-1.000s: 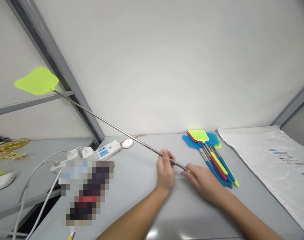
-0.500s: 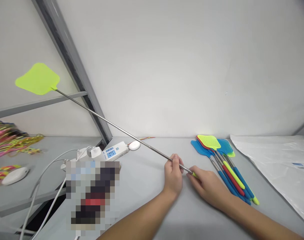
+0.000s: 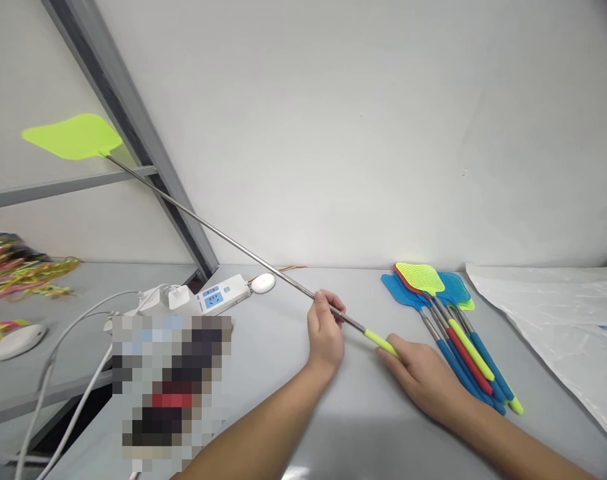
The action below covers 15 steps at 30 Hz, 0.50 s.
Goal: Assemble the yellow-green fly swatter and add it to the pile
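Note:
A yellow-green fly swatter (image 3: 210, 228) with a long, extended metal rod slants from upper left to lower right above the table. My left hand (image 3: 327, 331) is closed around the lower part of the rod. Its yellow-green handle is gripped by my right hand (image 3: 418, 373), which covers the handle's end. The swatter's flat head reaches out over the far left, in front of the grey frame. Close to my right hand lies a pile of fly swatters (image 3: 466, 357) with blue, red and yellow-green handles, their rods short.
A clear plastic bag (image 3: 548, 313) lies at the right. On the left are a white power strip (image 3: 223, 295), a round white device (image 3: 262, 283), cables and a pixelated patch. A grey metal post (image 3: 148, 147) stands behind, with colourful cords (image 3: 23, 267) beyond it.
My left hand has moved left along with the rod, away from my right hand, and more of the yellow-green handle shows. The view has shifted slightly.

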Available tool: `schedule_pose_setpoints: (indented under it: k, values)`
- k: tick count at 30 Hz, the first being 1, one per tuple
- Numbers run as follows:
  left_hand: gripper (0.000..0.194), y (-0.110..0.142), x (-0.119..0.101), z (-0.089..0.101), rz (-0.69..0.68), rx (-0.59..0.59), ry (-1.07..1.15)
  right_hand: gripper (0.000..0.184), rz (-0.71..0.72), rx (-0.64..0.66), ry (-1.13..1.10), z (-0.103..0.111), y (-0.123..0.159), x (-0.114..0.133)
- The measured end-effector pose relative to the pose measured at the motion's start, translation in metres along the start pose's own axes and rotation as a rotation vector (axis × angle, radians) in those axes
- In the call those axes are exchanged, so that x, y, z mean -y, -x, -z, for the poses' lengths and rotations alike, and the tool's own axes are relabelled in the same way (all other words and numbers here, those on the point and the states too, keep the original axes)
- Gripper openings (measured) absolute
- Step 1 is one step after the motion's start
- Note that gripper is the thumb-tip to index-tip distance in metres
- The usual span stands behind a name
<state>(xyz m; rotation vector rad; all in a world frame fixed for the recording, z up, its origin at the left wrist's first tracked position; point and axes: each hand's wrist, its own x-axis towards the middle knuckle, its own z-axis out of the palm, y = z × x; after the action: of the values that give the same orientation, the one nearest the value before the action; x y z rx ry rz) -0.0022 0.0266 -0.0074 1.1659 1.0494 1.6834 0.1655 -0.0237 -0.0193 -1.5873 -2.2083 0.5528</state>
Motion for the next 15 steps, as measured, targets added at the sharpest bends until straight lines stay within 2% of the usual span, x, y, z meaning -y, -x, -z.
schedule_pose_setpoints:
  k: [7,11,15]
  values:
    - [0.048,-0.045,-0.010,0.024,-0.245,-0.305,0.030,0.036,-0.004,-0.001,-0.047,0.004,-0.002,-0.001]
    - [0.044,-0.045,-0.016,0.026,-0.277,-0.262,-0.007,0.035,0.001,0.014,-0.043,0.003,-0.002,-0.002]
    - [0.041,-0.030,-0.019,0.017,-0.189,-0.241,-0.021,0.035,-0.001,0.018,-0.033,0.003,-0.001,-0.003]
